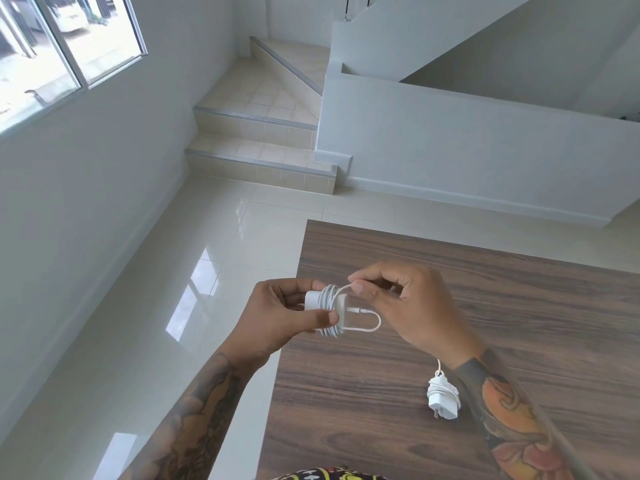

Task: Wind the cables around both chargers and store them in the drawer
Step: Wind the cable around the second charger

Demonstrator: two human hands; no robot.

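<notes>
My left hand [284, 315] grips a white charger [329, 311] above the left edge of the wooden table [485, 306]; its white cable is wrapped around it in several turns. A short loop of cable with the plug end [367, 318] sticks out to the right. My right hand [398, 303] pinches the free end of that cable just above the charger. A second white charger [443, 398], with its cable wound around it, lies on the table near my right forearm. No drawer is in view.
The dark wood-grain table fills the lower right. Glossy white floor tiles [207, 271] lie to the left, with beige tiled stairs [263, 147] and a white half wall [467, 143] beyond. A window [62, 46] is at the upper left.
</notes>
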